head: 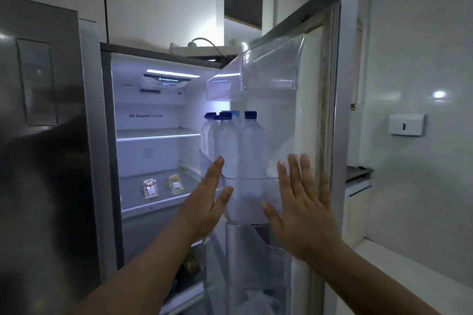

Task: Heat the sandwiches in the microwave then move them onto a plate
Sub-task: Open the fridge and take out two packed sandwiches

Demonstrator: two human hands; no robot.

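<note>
Head view: left hand and right hand both flat, fingers spread, holding nothing, at the door bin. Bin holds about six blue-capped water bottles. Farther in, two wrapped sandwiches near the fridge shelf front edge.

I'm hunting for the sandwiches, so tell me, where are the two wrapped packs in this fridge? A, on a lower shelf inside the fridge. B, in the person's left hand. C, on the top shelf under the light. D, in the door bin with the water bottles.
A: the two wrapped packs lie side by side on a lower shelf inside the fridge, left of the open left hand.
</note>
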